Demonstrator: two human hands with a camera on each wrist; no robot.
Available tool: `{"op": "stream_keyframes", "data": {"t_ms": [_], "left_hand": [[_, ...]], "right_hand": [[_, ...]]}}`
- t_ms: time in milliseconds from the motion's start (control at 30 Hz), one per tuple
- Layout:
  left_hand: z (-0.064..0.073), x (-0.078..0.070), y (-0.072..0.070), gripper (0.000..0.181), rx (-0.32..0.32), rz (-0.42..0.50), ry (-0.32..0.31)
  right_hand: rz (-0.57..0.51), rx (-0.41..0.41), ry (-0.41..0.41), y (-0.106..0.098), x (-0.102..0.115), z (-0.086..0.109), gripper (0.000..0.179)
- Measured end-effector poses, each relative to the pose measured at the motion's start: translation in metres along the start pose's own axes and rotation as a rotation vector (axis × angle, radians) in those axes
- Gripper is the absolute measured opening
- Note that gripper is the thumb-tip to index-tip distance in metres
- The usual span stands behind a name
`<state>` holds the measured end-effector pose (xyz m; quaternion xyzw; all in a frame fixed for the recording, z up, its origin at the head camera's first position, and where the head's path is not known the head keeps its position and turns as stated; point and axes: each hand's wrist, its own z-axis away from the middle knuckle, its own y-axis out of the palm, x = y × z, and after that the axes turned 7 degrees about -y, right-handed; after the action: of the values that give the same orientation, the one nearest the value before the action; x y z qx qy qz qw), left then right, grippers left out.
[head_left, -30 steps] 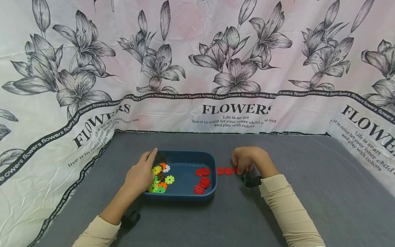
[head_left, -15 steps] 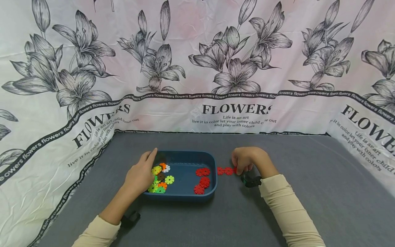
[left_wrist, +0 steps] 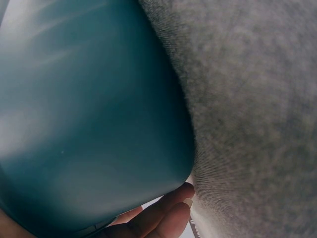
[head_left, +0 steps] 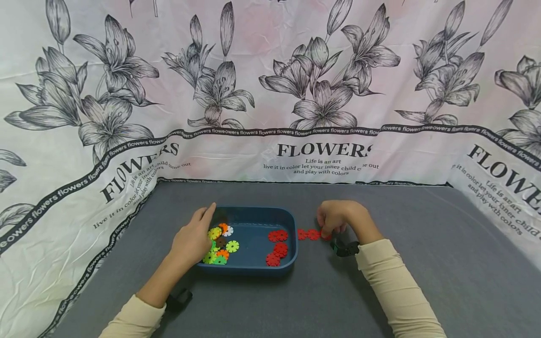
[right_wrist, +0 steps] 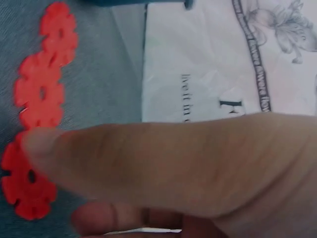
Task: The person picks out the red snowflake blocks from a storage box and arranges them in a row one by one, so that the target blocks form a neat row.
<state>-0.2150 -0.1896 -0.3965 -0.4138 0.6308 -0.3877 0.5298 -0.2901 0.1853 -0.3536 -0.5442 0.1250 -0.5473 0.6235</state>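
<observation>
My left hand (head_left: 190, 237) grips the left end of a dark blue plastic tray (head_left: 249, 237), thumb along the rim; in the left wrist view its fingers (left_wrist: 168, 210) lie against the outside wall. Just right of the tray, my right hand (head_left: 340, 216) is bent down over a short row of red notched discs (head_left: 313, 234) on the table. Its thumb (right_wrist: 99, 153) presses the upper edge of the nearest red disc (right_wrist: 28, 191), and the other fingers are curled beneath. Further along the row, neighbouring discs (right_wrist: 42, 91) overlap at their edges.
Inside the tray, yellow, green, orange, white and brown discs (head_left: 232, 246) crowd the left end, and several red discs (head_left: 280, 249) lie at the right. A grey cloth (head_left: 270, 305) covers the table. A flower-printed sheet (head_left: 321, 159) hangs behind it.
My right thumb has shifted slightly on the end red disc, more of which shows below it. The left hand and the tray stay where they were.
</observation>
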Motion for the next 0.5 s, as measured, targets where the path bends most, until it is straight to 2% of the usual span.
{"op": "stream_keyframes", "data": {"t_ms": [100,233,333,433,500], "left_hand": [[0.000,0.000,0.000,0.079,0.001,0.000,0.001],[0.000,-0.001,-0.001,0.079,-0.002,-0.001,0.004],[0.000,-0.001,-0.001,0.079,-0.002,-0.001,0.008],[0.001,-0.002,-0.001,0.079,0.002,-0.001,0.005],[0.001,-0.002,-0.001,0.079,0.006,-0.002,0.002]], "right_hand": [[0.111,-0.128,-0.074,-0.005,0.005,0.002,0.012],[0.264,-0.398,-0.191,-0.006,0.024,0.006,0.008],[0.323,-0.573,-0.292,-0.001,0.046,0.009,0.007],[0.335,-0.644,-0.416,0.009,0.067,0.009,0.008],[0.336,-0.628,-0.494,0.018,0.080,0.006,0.008]]}}
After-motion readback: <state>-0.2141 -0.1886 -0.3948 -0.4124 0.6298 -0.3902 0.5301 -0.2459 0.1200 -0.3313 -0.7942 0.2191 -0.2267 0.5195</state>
